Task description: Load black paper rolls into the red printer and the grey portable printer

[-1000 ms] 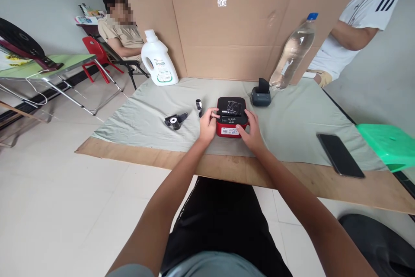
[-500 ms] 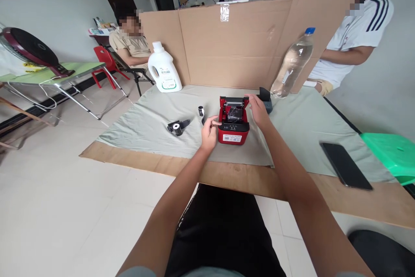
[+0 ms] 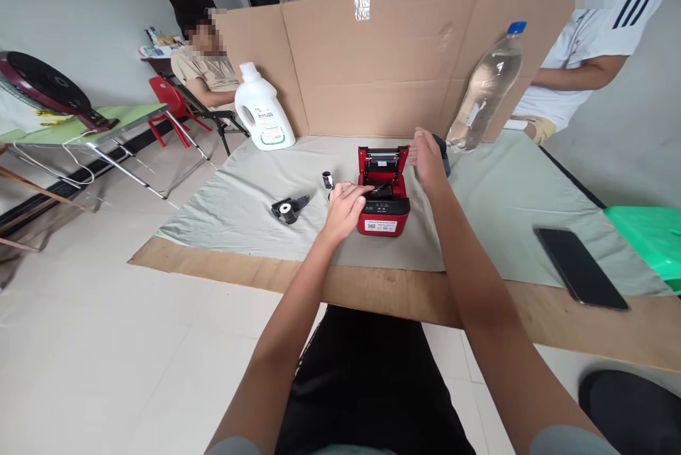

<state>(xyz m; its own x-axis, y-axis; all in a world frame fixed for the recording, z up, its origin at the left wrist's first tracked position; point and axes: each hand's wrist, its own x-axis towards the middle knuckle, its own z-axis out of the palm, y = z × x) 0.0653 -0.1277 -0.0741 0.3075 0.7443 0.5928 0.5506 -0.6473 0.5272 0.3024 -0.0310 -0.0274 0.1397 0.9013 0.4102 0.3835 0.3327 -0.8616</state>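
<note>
A small red and black label printer (image 3: 384,225) stands on the cloth in front of me with its lid (image 3: 380,160) raised. Inside its bay lies a black roll (image 3: 381,192), partly covered by my fingers. My left hand (image 3: 345,209) rests at the printer's left side, its outstretched fingers reaching over the edge to the roll. Beside the raised lid, on the right, is my right hand (image 3: 427,159) with its fingers apart and nothing visible in them. Left of the printer lie a small black roll (image 3: 327,179) and a black strip wound on a white core (image 3: 287,209).
A cardboard panel (image 3: 367,72) rises behind the table. Against it stand a white jug (image 3: 264,114) and a leaning clear bottle (image 3: 486,89). A dark object (image 3: 443,153) is partly behind my right hand. A phone (image 3: 579,267) lies at right. Two people sit beyond the panel.
The printer's lid has swung further up and back. My left hand has moved from the printer's side onto its bay. My right hand has come off the lid's corner.
</note>
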